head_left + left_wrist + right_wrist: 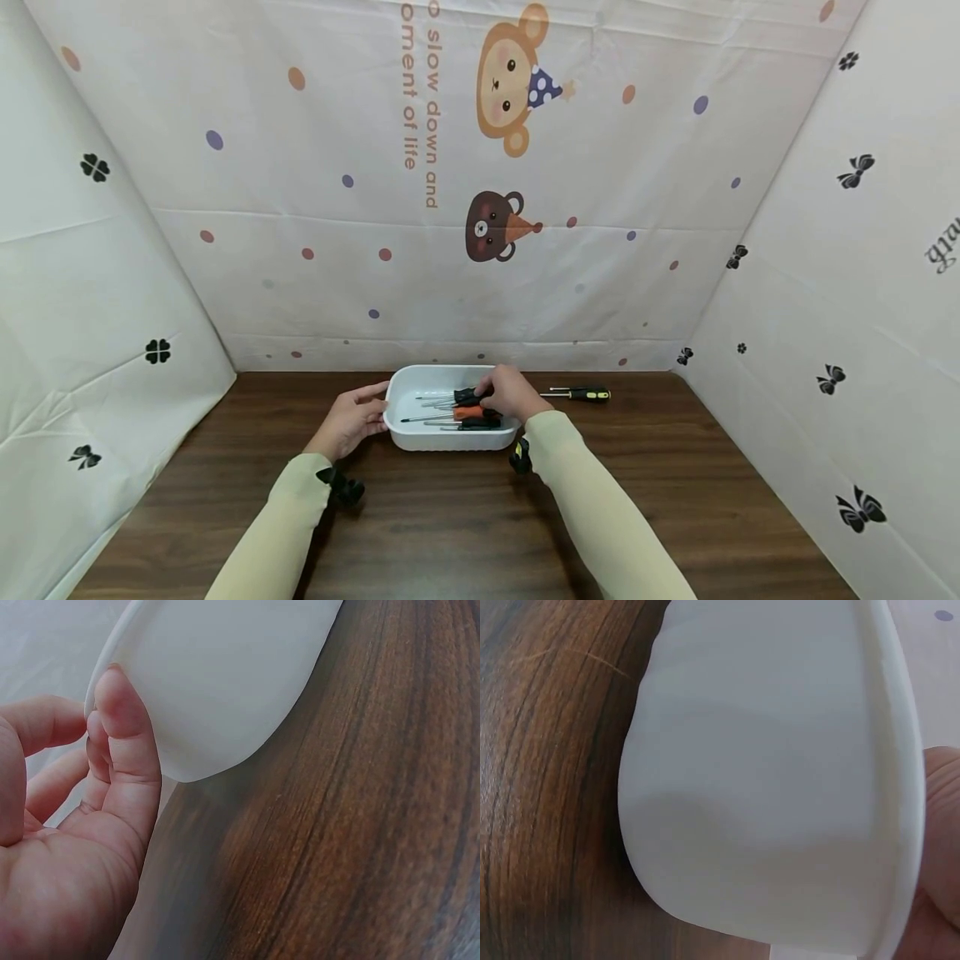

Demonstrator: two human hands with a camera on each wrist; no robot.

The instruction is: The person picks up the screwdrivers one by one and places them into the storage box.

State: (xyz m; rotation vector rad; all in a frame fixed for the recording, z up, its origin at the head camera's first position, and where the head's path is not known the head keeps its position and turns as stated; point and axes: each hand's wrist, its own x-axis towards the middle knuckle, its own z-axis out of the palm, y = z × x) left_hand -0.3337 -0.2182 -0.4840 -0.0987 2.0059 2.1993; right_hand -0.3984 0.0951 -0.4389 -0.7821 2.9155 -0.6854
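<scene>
A white plastic tub (450, 443) stands on the table near the back wall. Inside it lie several screwdrivers, most with black handles and one orange-handled screwdriver (468, 412); their shafts point left. My left hand (350, 422) holds the tub's left end, fingertips at the rim and outer wall, as the left wrist view shows up close. Over the tub's right side reaches my right hand (512, 393), its fingers down on a black-handled screwdriver (467, 395). The right wrist view shows mostly the tub's outer wall (757, 772), with only part of the hand beyond the rim.
To the right of the tub, black-and-yellow handled screwdriver (590, 394) lies on the brown wooden table (450, 525), its shaft toward the tub. Patterned white cloth (427, 275) hangs behind and at both sides. Each wrist wears a small black device.
</scene>
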